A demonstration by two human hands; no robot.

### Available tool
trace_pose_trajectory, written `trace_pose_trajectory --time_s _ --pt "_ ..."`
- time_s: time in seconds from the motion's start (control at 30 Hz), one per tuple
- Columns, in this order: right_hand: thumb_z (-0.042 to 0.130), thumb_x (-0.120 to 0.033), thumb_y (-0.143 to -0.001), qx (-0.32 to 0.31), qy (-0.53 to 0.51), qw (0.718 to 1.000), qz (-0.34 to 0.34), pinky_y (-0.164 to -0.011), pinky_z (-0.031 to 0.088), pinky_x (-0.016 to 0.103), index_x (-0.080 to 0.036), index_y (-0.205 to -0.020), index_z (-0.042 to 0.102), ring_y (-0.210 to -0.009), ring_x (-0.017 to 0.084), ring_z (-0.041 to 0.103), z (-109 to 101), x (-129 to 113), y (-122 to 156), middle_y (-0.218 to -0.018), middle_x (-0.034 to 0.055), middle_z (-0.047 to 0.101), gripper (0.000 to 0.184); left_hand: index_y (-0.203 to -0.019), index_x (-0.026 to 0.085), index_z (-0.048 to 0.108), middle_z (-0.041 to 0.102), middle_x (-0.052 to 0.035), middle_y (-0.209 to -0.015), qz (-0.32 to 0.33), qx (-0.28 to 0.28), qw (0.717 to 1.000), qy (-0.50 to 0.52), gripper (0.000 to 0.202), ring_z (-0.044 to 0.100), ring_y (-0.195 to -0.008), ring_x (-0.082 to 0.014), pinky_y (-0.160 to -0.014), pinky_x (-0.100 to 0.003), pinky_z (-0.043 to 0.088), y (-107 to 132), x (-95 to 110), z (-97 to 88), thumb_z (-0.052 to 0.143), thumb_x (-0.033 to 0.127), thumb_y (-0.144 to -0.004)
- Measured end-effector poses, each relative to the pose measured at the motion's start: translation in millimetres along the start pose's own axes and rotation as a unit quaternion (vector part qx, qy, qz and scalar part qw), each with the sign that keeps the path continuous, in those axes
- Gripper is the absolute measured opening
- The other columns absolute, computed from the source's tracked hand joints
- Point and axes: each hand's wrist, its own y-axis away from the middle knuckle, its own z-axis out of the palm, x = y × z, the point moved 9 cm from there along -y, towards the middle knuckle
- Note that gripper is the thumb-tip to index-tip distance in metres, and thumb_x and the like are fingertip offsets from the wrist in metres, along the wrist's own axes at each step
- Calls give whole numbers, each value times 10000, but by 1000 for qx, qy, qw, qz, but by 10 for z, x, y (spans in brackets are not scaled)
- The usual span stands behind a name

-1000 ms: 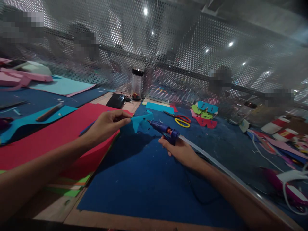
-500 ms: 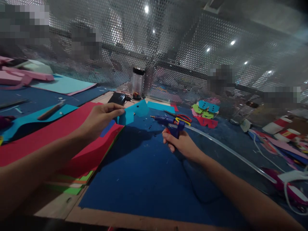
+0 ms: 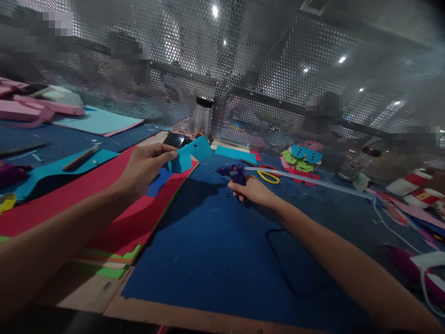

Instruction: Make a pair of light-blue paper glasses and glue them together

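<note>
My left hand (image 3: 148,166) pinches a light-blue foam cutout (image 3: 189,155) with small dark dots and holds it up over the edge of the red sheet (image 3: 86,195). Farther out over the dark-blue mat (image 3: 215,250), my right hand (image 3: 248,190) is wrapped around a blue glue gun (image 3: 232,172). The gun's nozzle points left, and a long clear glue stick (image 3: 309,181) trails from its back to the right. The gun sits low, close to the mat, a short way right of the cutout. A black cord (image 3: 281,264) lies on the mat under my right arm.
Scissors with yellow and red handles (image 3: 267,175) lie beyond the gun, next to a pile of coloured foam shapes (image 3: 299,160). A clear jar (image 3: 203,116) and a black phone (image 3: 175,139) stand by the perforated metal screen (image 3: 264,93). Stacked foam sheets fill the left; cups and cables lie right.
My right hand has carried the glue gun away from the cutout, forward and down toward the mat. My left hand has raised the cutout and drawn it slightly left.
</note>
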Motion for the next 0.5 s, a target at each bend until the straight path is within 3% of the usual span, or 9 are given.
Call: trace_pose_trajectory --time_s 0.2,0.5 --pt "728 -365 -922 -11 20 1000 15 -431 432 201 -190 -886 638 -500 89 553 22 49 -150 -709 8 666 200 -923 164 777 715 -22 -788 -10 9 999 32 266 621 -663 -129 -572 -248 463 -24 -44 0 826 363 -754" --pt "725 -370 -930 -22 34 999 32 -404 447 200 -198 -900 623 -466 95 546 52 73 -221 -642 -12 651 203 -938 155 773 677 14 -676 -26 -4 999 18 267 550 -566 -102 -510 -236 388 10 -13 44 801 354 -764"
